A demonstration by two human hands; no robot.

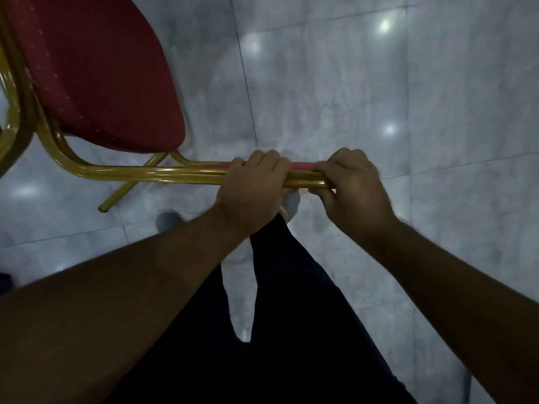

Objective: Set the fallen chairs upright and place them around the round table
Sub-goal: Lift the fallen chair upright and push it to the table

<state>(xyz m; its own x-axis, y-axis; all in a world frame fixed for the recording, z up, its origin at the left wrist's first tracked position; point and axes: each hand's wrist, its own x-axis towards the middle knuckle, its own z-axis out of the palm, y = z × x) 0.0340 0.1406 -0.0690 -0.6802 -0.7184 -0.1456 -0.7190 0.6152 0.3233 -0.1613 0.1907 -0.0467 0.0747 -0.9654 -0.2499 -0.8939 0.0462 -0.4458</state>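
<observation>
Both hands clamped side by side on the top rail of a chair's back (163, 173): left hand (250, 182) with fingers wrapped over the gold tube, right hand (353, 188) just beside it at the rail's end, pinching tube and a strip of red padding. Below the grip, dark trousers and a pale shoe, close under the rail. Left of the grip and farther out, gold frame curving away to the red seat cushion (96, 68), one leg tip (102, 208) hanging near the glossy tiled floor (379, 83). No round table visible. Probably mid-carry or mid-tilt. Risks: both hands at one end, so likely twisting or swinging; leg catching a foot; feet skidding on polished tile when set down.
</observation>
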